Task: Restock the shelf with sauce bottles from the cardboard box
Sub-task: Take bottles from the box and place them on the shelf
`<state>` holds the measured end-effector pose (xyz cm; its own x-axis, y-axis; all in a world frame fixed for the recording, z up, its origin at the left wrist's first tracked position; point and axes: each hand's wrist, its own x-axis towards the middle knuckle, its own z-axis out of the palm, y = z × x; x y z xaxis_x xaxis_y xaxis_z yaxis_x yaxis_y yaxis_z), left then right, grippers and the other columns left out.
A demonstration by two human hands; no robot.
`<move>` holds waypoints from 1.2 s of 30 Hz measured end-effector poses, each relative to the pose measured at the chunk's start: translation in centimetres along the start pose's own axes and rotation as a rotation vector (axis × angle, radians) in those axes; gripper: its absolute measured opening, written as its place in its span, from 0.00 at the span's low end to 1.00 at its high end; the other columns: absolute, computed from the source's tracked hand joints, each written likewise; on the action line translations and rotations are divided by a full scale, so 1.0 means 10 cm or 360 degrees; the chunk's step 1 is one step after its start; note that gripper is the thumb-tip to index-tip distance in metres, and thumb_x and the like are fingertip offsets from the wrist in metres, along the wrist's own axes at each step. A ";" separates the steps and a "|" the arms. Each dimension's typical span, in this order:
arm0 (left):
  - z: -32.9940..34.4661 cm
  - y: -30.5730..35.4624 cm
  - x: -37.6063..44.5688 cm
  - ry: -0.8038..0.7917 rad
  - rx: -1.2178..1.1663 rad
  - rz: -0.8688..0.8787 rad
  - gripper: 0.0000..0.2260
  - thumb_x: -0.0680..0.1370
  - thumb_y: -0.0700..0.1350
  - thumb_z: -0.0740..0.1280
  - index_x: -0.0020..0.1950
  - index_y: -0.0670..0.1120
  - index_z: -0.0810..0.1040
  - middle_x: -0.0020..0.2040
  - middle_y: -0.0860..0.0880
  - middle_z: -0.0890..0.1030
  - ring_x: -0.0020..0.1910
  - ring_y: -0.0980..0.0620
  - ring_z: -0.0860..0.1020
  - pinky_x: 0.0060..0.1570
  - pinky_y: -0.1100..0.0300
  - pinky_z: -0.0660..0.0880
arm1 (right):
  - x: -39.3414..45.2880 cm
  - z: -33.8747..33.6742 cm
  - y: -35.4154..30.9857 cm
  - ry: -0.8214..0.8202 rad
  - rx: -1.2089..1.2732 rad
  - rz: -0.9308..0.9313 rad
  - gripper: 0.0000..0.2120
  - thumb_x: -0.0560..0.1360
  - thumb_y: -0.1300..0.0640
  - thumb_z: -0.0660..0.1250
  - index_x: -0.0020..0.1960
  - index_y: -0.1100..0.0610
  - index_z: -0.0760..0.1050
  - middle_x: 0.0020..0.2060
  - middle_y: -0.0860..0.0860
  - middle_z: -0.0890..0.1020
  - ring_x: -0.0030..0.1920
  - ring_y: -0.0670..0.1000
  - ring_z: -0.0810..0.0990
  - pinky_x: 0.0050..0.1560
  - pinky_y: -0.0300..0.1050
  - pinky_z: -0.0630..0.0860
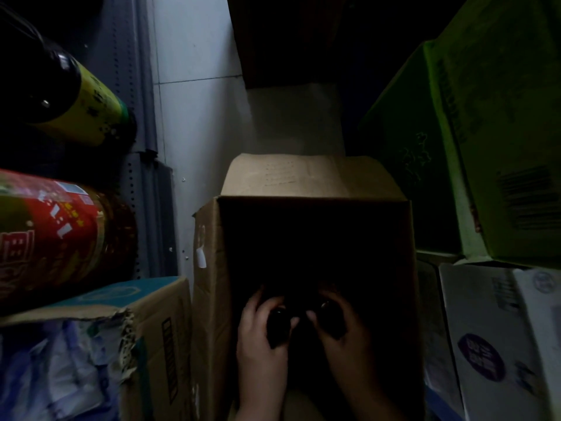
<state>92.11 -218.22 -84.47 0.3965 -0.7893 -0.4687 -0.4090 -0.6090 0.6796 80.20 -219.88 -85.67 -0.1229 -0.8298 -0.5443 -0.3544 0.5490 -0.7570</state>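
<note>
An open brown cardboard box (pixel 209 268) stands on the floor below me, its inside very dark. Both my hands reach into it. My left hand (pixel 261 335) grips a dark sauce bottle (pixel 277 328) by its upper part. My right hand (pixel 340 326) grips a second dark bottle (pixel 326 314) the same way. The two bottles sit close together near the box's near wall. The rest of the box's contents is hidden in shadow. On the shelf at left lie a dark bottle with a yellow label (pixel 88 107) and a red-labelled bottle (pixel 54 235).
A torn cardboard box with a blue top (pixel 151 329) stands at lower left beside the open box. Green cartons (pixel 485 147) are stacked at right above white boxes (pixel 498 335). Pale floor tiles (pixel 200 117) and a grey shelf upright (pixel 142 117) lie beyond.
</note>
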 end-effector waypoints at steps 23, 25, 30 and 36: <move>-2.24 2.66 -0.97 0.0053 -0.0374 0.0788 0.15 0.71 0.64 0.65 0.52 0.58 0.76 0.54 0.61 0.76 0.58 0.65 0.76 0.54 0.78 0.67 | -1.31 -1.28 -3.27 0.0112 -0.0110 -0.0933 0.21 0.73 0.35 0.61 0.51 0.53 0.75 0.48 0.48 0.80 0.53 0.43 0.78 0.60 0.41 0.73; -2.57 3.00 -1.12 0.0053 -0.0397 0.0876 0.14 0.71 0.64 0.65 0.51 0.59 0.75 0.51 0.59 0.76 0.56 0.64 0.77 0.53 0.77 0.69 | -1.54 -1.45 -3.73 0.0101 -0.0057 -0.1014 0.20 0.73 0.36 0.62 0.49 0.53 0.74 0.45 0.51 0.80 0.49 0.48 0.79 0.50 0.44 0.76; -3.30 3.89 -1.57 0.0193 -0.0402 0.1107 0.18 0.72 0.67 0.62 0.47 0.53 0.74 0.44 0.54 0.74 0.47 0.59 0.76 0.45 0.69 0.72 | -2.14 -1.81 -4.71 0.0128 -0.0011 -0.1286 0.22 0.74 0.38 0.61 0.46 0.58 0.74 0.41 0.53 0.78 0.44 0.52 0.78 0.44 0.43 0.75; -4.14 4.77 -2.24 0.0288 -0.0493 0.1272 0.14 0.73 0.65 0.62 0.47 0.56 0.71 0.43 0.52 0.75 0.45 0.54 0.77 0.44 0.65 0.72 | -2.87 -2.19 -5.65 0.0124 0.0032 -0.1463 0.22 0.73 0.36 0.61 0.43 0.56 0.73 0.38 0.51 0.77 0.40 0.51 0.78 0.40 0.47 0.76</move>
<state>97.76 -226.38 -18.25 0.2217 -0.9302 0.2925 -0.3888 0.1908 0.9014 83.45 -229.25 -19.31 0.1366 -0.9443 0.2993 -0.3276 -0.3282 -0.8860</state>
